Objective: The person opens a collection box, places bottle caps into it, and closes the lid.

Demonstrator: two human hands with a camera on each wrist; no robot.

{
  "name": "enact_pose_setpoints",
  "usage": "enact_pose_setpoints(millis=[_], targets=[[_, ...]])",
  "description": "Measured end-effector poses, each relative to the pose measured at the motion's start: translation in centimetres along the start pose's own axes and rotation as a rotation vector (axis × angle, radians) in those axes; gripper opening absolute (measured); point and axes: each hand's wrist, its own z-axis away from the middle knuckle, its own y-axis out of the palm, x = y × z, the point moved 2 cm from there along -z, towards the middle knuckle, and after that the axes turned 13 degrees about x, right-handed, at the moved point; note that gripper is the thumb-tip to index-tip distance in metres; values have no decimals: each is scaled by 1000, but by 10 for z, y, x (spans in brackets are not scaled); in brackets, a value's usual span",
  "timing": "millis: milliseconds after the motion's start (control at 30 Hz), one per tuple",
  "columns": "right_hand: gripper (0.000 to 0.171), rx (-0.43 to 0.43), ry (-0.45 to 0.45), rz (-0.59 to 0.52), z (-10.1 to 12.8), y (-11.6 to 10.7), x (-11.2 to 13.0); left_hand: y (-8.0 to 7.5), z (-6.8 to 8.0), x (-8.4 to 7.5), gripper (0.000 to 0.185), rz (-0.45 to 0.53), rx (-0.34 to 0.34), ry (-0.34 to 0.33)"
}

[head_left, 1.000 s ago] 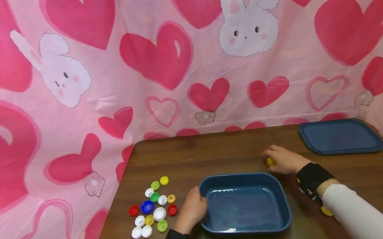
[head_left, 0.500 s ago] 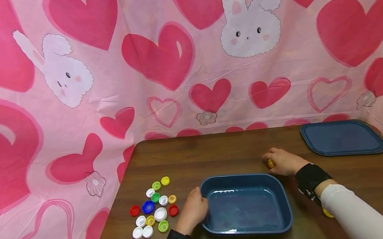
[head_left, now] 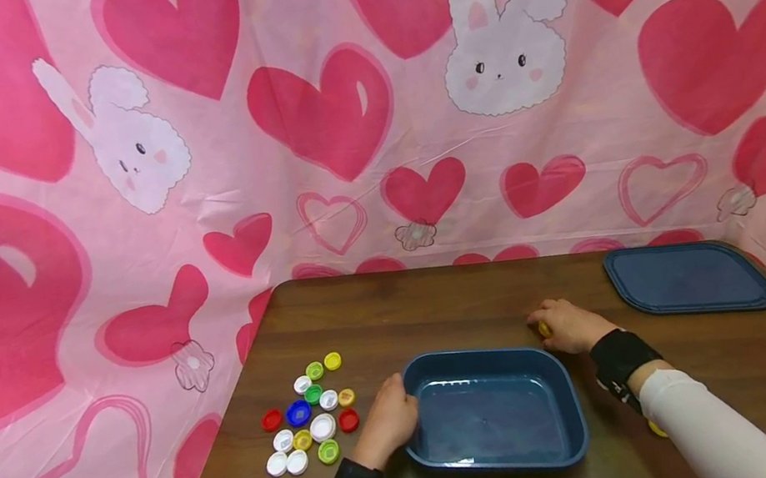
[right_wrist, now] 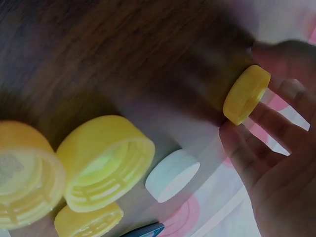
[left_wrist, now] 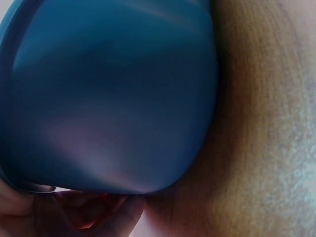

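Yellow cap (right_wrist: 246,94) pinched in right hand (head_left: 570,324), beside tray (head_left: 563,386).

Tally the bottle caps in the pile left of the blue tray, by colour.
white caps: 6
green caps: 3
yellow caps: 3
red caps: 2
blue cap: 1
Total: 15 in the pile beside the blue tray
Not counted: the single yellow cap pinched in the right hand.
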Motion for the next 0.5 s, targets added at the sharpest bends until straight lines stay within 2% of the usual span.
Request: enact_pose_setpoints(millis=[167, 267, 500], targets=[[26, -84, -83, 54, 1, 0, -3, 1, 0, -1, 51, -15, -3, 11], [23, -109, -103, 71, 3, -2, -2, 1, -1, 0, 51, -20, -3, 12], [22, -72, -39, 35, 13, -21, 10, -1, 0, 0, 50, -28, -13, 17]])
